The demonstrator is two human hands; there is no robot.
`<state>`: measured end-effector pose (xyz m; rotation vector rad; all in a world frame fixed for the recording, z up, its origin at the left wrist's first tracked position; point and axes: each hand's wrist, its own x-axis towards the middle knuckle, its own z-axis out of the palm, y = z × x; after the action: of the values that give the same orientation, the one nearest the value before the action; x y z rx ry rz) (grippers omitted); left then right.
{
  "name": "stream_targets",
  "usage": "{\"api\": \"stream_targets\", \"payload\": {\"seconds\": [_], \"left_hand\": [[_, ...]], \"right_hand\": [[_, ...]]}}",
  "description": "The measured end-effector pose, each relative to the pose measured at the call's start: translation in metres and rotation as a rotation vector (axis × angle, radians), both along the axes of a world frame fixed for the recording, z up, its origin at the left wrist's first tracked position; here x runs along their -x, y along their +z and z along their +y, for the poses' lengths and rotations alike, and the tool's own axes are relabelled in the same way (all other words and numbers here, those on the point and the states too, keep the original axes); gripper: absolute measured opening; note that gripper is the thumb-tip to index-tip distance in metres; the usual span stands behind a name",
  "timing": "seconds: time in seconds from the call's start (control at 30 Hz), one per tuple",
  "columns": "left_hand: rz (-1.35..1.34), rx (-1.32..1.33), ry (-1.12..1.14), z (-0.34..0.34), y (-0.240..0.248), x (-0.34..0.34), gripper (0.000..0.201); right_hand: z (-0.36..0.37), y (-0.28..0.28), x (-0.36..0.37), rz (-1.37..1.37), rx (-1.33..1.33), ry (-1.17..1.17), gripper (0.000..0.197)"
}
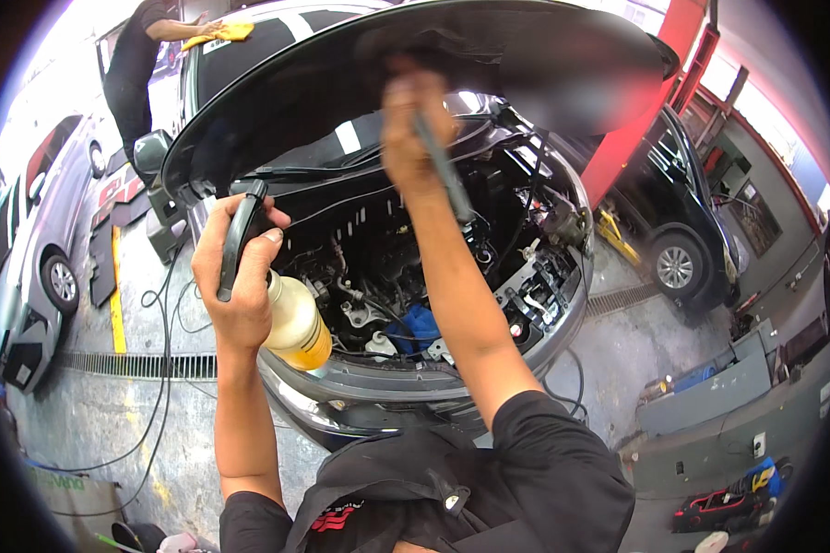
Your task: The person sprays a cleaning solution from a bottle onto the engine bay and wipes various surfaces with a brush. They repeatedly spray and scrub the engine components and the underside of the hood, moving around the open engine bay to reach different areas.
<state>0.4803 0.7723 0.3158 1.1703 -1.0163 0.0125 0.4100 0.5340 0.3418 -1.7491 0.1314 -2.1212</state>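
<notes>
My left hand is closed round the neck of a spray bottle with a black trigger head and a pale body, yellow toward its base. It hangs tilted over the front of the open engine bay. My right hand is raised to the underside of the propped-up black hood and smeared by motion. From its grip a long dark grey handle slants down to the right; what sits at its other end is too blurred to make out.
A silver car stands at the left, a dark car at the right beyond a red post. Another person wipes a vehicle with a yellow cloth. Cables cross the floor near a drain grate.
</notes>
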Motion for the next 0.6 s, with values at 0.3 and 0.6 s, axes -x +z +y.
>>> {"api": "stream_targets", "payload": {"seconds": [0.3,0.6], "left_hand": [[-0.040,0.093,0.128,0.001,0.001,-0.006,0.018],[-0.001,-0.047,0.278,0.023,-0.026,-0.031,0.014]], "right_hand": [[0.031,-0.025,-0.034,0.164,0.065,0.148,0.021],[0.045,-0.061,-0.100,0.089,0.172,0.374,0.023]]}}
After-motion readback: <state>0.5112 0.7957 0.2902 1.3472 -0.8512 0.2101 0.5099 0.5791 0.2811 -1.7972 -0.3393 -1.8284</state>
